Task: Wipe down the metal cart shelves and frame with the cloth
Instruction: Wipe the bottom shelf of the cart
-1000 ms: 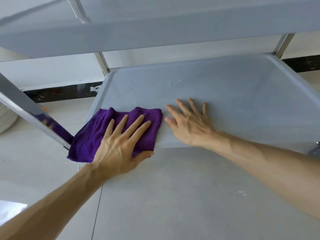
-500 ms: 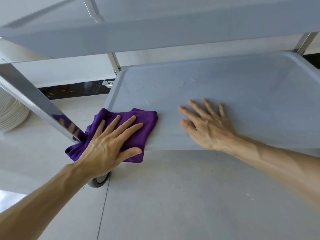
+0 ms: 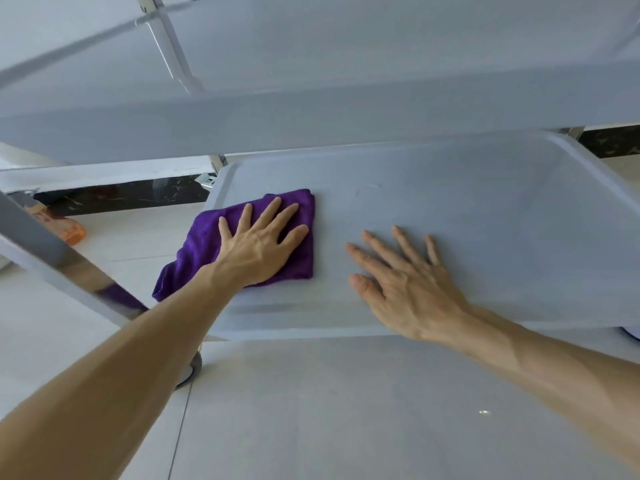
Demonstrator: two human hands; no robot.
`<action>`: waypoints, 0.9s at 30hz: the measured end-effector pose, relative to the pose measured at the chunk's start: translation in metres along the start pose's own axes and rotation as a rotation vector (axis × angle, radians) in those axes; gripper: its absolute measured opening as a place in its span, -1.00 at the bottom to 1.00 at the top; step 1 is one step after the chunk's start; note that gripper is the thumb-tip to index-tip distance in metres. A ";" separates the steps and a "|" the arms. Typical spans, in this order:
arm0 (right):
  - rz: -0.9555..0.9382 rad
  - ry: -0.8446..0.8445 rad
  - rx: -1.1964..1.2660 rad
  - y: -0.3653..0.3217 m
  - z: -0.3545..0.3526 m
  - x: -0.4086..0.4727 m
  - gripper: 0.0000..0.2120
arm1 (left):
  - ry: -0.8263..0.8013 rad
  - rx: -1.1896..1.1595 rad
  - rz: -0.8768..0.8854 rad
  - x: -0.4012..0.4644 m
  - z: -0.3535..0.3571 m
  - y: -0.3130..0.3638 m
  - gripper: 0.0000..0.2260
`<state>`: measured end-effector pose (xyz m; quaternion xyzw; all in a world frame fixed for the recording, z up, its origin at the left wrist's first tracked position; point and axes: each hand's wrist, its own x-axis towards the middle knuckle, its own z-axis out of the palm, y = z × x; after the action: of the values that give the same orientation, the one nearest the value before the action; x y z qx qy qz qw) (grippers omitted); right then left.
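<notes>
The left hand (image 3: 258, 245) lies flat, fingers straight and spread, pressing the purple cloth (image 3: 242, 244) onto the lower shelf (image 3: 485, 202) near its left edge. The grip here is open: the cloth is pinned under the palm, not clutched. The right hand (image 3: 412, 285) is likewise open, fingers spread flat on the bare shelf surface toward the front edge, apart from the cloth and holding nothing.

The cloth's left portion hangs off the shelf's left edge, close to the slanted frame post (image 3: 69, 271) at the front left corner.

Risks noted, as judgement:
- With only palm pressure on the cloth, a fast stroke could let the hand slide over it, leaving it bunched and part of the shelf unwiped.
- The overhanging part could snag on the frame post or drag the cloth off the left edge onto the floor.
- The cart stands on casters; one caster (image 3: 194, 370) shows below the front left corner. Whether it is locked cannot be told. Weight on the right hand near the front edge could roll or tip the cart.
- The upper shelf (image 3: 311, 116) sits close above the working area; a raised arm or head could strike its rim.
- An orange object (image 3: 71, 230) lies on the floor to the left, too blurred to identify, and may be kicked if the person shifts.
- Faint marks remain toward the shelf's back edge, which short strokes may miss.
</notes>
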<state>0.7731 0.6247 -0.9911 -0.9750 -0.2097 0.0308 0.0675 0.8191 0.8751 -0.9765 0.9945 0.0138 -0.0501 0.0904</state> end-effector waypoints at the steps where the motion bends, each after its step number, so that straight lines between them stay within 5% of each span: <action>1: 0.003 0.003 0.005 0.000 0.000 0.000 -0.38 | 0.012 -0.006 -0.023 0.009 0.000 0.001 -0.44; 14: 0.009 0.014 -0.006 0.001 -0.001 -0.002 -0.29 | 0.051 0.019 0.066 -0.062 0.014 -0.007 -0.27; 27: 0.003 0.000 -0.049 -0.001 -0.001 0.002 -0.32 | 0.090 0.035 -0.138 0.053 -0.008 -0.048 -0.20</action>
<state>0.7745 0.6258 -0.9900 -0.9766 -0.2088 0.0258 0.0438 0.8713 0.9243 -0.9824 0.9939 0.0852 -0.0115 0.0685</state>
